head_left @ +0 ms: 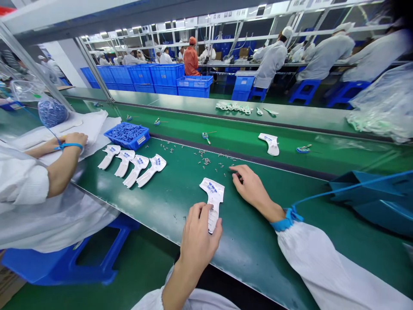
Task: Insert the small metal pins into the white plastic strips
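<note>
My left hand [198, 234] is closed around the handle end of a white gun-shaped plastic housing half [213, 196], which lies on the green workbench [180, 202]. Small blue parts sit inside the housing's wide end. My right hand [251, 187], a blue strap at its wrist, hovers low over the bench with fingers apart. Its index fingertip is close to loose small screws [206, 161] scattered on the surface. Nothing shows in its fingers. Farther left, several similar housing halves [151, 170] with blue parts in them lie in a row.
A blue tray [142, 140] of small blue parts stands beside a co-worker's arm [64, 168]. Behind the bench a green conveyor belt [238, 140] carries another white housing half [269, 143] and small wired parts [205, 137]. A teal bin [377, 202] is at right.
</note>
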The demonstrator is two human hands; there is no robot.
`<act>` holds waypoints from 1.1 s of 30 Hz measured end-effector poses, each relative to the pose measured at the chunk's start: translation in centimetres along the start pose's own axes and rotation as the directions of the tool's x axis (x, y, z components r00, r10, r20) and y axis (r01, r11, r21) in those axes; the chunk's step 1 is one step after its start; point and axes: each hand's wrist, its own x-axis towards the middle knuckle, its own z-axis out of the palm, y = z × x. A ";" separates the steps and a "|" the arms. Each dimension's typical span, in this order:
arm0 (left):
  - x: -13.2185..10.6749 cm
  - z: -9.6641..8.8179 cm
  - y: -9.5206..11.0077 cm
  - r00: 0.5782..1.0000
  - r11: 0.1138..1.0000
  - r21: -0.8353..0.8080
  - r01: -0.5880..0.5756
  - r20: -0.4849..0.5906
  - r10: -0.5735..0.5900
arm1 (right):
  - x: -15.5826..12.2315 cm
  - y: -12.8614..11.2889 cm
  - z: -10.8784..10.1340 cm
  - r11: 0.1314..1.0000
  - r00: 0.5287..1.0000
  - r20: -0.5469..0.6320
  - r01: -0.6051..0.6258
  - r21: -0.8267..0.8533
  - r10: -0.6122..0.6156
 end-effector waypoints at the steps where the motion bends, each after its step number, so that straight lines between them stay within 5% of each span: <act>1: 0.0 0.0 0.0 1.000 1.000 -0.005 -0.001 -0.008 0.001 | 0.5 0.3 0.5 0.999 0.999 0.002 0.035 -0.035 -0.035; 7: 0.0 0.1 -0.2 0.998 0.999 -0.025 -0.035 -0.049 0.034 | 1.2 0.6 1.6 0.978 0.989 0.078 0.135 -0.156 -0.124; 17: 0.2 -0.1 -0.4 1.000 0.998 -0.052 -0.030 0.000 0.030 | 0.8 0.0 0.8 0.955 0.948 0.195 0.276 -0.105 -0.252; 25: 0.4 -0.3 -0.1 0.996 0.990 -0.108 0.089 -0.002 -0.090 | -1.9 0.1 -1.1 0.965 0.957 0.200 0.234 -0.119 -0.208; 33: 1.3 -0.6 0.2 0.995 0.991 -0.098 0.094 0.023 -0.093 | -3.7 0.5 -2.9 0.996 0.985 0.169 0.038 -0.081 -0.024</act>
